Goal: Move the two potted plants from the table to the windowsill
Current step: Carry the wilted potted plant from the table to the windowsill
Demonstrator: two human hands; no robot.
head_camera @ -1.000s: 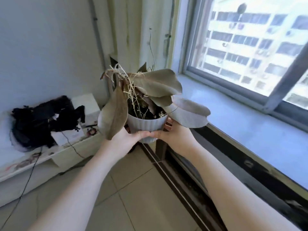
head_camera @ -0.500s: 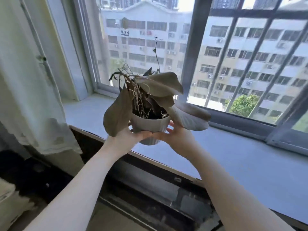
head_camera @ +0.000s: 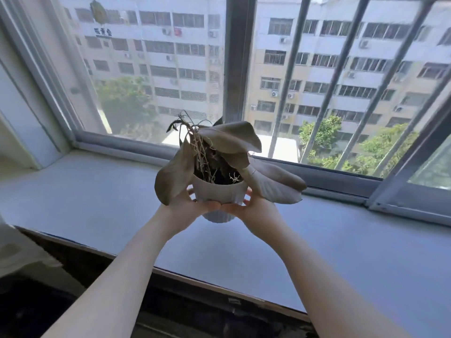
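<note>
A person is standing at a window, both bare arms reaching forward. The left hand (head_camera: 188, 207) and the right hand (head_camera: 253, 208) are cupping a small white pot (head_camera: 218, 192) from either side, fingers wrapping its ribbed wall and thumbs nearly meeting at the front. Both hands are grasping the pot, and it is hanging in the air, upright, above the windowsill (head_camera: 97, 203), with its base not yet touching.

The plant (head_camera: 227, 142) in the pot is looking poorly. Its broad leaves are brownish-grey and drooping; one is hanging down over the left hand, another is sagging out past the right hand. Thin, dry, pale stems are sticking up from dark soil.

The windowsill is a wide, pale grey ledge running beneath a large window (head_camera: 156, 76), with metal bars (head_camera: 332, 93) on the right side and apartment buildings and green trees outside. No other pot is showing anywhere on the sill, and the table is out of view.

Judging from this, the task is roughly at its first delivery: this pot is over its destination and only needs lowering and releasing. The second plant seems yet to be fetched.
</note>
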